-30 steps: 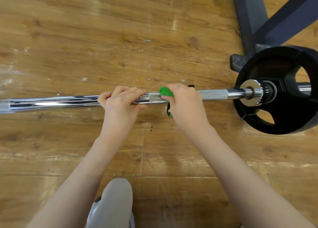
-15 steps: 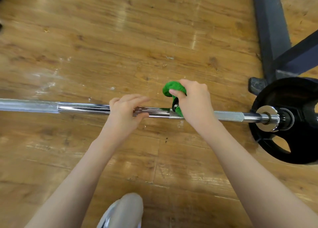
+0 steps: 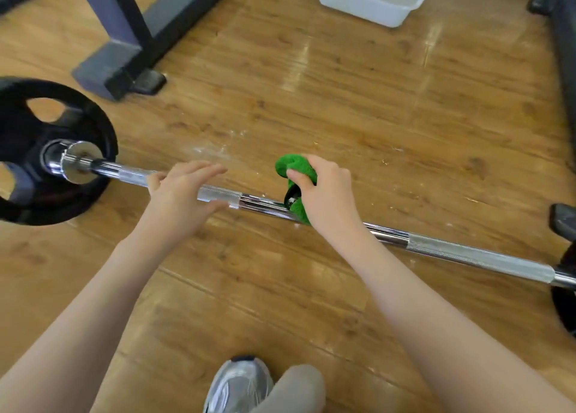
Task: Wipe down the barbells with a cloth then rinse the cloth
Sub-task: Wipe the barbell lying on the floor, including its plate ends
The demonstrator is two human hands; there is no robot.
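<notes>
Chrome barbell [image 3: 442,246] lying on the wood floor, running diagonally from upper left down to lower right. Knurled grip bands alternating with shiny smooth sections. Black plate [image 3: 34,125] with cutout holes mounted on the left end. Bright green fuzzy cloth [image 3: 294,166], all bunched up, wrapped around the smooth middle bit of the bar.

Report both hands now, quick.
Left hand: open, fingers straight, over the barbell.
Right hand: grips the green cloth on the bar.

Gym: barbell [image 3: 467,256], weight plate [image 3: 46,150], rack base [image 3: 124,38], wood floor [image 3: 343,100].
</notes>
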